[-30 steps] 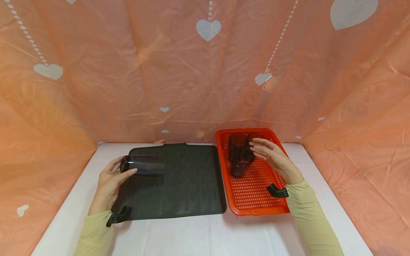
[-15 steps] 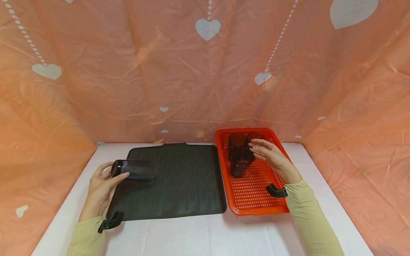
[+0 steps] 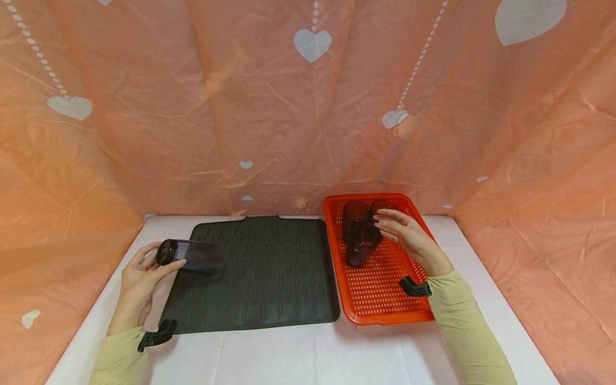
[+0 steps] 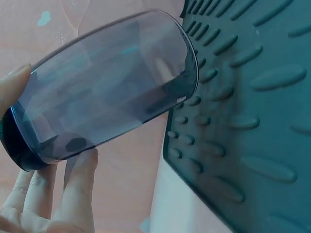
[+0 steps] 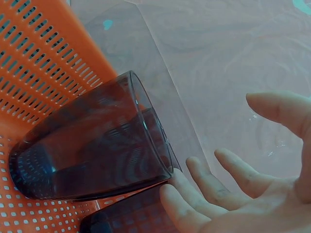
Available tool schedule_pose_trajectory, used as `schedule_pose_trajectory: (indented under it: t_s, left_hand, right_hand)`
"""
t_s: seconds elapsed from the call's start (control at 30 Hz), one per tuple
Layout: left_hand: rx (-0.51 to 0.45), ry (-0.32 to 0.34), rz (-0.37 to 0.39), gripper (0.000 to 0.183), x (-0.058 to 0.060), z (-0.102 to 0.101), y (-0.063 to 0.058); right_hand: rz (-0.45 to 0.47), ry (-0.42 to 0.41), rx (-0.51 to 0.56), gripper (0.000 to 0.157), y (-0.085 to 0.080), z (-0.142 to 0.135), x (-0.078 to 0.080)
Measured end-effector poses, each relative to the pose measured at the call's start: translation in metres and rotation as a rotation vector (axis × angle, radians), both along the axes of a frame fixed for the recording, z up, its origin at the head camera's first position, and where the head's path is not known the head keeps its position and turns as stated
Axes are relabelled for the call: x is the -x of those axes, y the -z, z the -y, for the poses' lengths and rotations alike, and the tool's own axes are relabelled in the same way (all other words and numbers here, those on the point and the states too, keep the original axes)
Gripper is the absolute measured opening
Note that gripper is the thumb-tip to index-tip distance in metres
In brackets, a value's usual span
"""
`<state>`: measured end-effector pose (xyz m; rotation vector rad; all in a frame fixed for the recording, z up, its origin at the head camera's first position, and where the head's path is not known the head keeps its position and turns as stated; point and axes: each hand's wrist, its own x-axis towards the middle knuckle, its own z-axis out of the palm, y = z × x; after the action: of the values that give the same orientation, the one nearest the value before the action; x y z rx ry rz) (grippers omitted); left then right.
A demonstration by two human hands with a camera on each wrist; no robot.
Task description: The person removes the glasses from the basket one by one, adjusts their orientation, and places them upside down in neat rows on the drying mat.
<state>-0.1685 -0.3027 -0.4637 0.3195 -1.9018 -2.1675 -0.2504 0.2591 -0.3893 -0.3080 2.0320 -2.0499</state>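
Observation:
A dark purple-tinted drinking glass (image 3: 199, 258) is in my left hand (image 3: 137, 286), with thumb and fingers pinching it near its thick base. In the left wrist view the glass (image 4: 116, 82) lies tilted on its side, mouth end lower and close over the black ridged mat (image 3: 274, 283). Three more such glasses stand in the red basket; the foremost glass (image 3: 362, 248) leans toward me. Beside their rims hovers my right hand (image 3: 414, 240), fingers loosely spread and holding nothing. In the right wrist view, fingertips are right at the rim of a glass (image 5: 97, 150).
The red perforated basket (image 3: 385, 291) stands on the white table (image 3: 308, 355), directly right of the mat. An orange curtain (image 3: 269, 117) with white hearts closes off the back and both sides.
My left hand has moved left and toward me with the glass, whose mouth end now dips lower over the mat's left part. My right hand has stayed nearly still by the basket's glasses.

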Motion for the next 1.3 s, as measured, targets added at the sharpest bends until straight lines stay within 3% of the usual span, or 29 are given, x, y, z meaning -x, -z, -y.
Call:
schedule_pose_trajectory:
  t_s: [0.1,0.23,0.57,0.97,1.3]
  left_hand:
    - [0.027,-0.021,0.038,0.071,-0.006,-0.006,-0.015]
    - [0.04,-0.038,0.065,0.071,-0.008,-0.009,-0.023]
    - [0.073,-0.029,0.074,0.077,-0.008,-0.009,-0.023]
    - [0.044,-0.017,0.001,0.074,-0.001,-0.014,-0.019]
    - [0.122,-0.03,0.01,0.075,0.006,-0.018,-0.02]
  right_hand:
    - [0.001,0.004,-0.004,0.052,0.0,0.0,0.0]
    - [0.0,0.004,-0.004,0.052,0.0,0.0,-0.001]
    - [-0.01,0.003,-0.032,0.054,0.0,0.002,-0.001]
    - [0.001,-0.003,-0.03,0.05,0.0,0.003,0.0]
    - [0.015,-0.006,-0.029,0.052,0.002,0.002,0.0]
